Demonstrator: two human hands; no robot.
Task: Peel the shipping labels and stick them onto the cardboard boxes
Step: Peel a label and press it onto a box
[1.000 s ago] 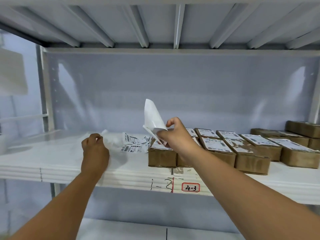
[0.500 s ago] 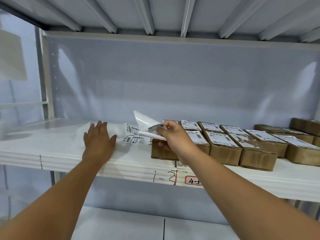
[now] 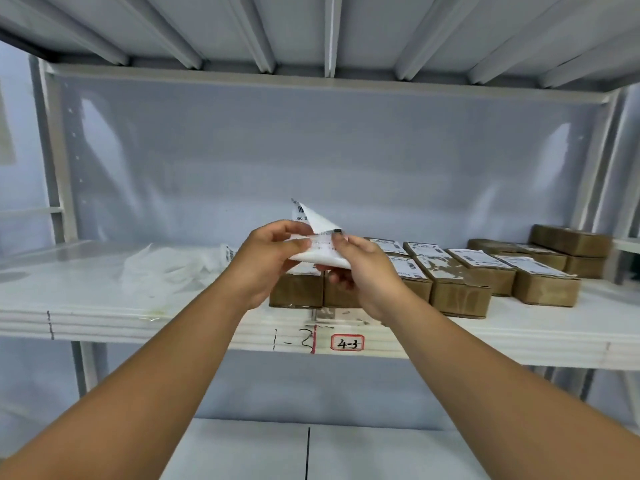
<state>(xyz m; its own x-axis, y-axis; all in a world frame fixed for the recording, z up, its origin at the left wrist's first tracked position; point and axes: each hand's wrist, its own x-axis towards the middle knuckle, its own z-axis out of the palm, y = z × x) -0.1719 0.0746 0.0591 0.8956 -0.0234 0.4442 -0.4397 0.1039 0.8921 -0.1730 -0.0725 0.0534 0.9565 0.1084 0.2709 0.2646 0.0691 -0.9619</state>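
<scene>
Both hands pinch one white shipping label [image 3: 320, 249] in the air above the front cardboard boxes [image 3: 460, 289] on the shelf [image 3: 104, 306]: left hand [image 3: 268, 258] at its left edge, right hand [image 3: 360, 268] at its right. The label's top corner curls upward, black print showing.
</scene>
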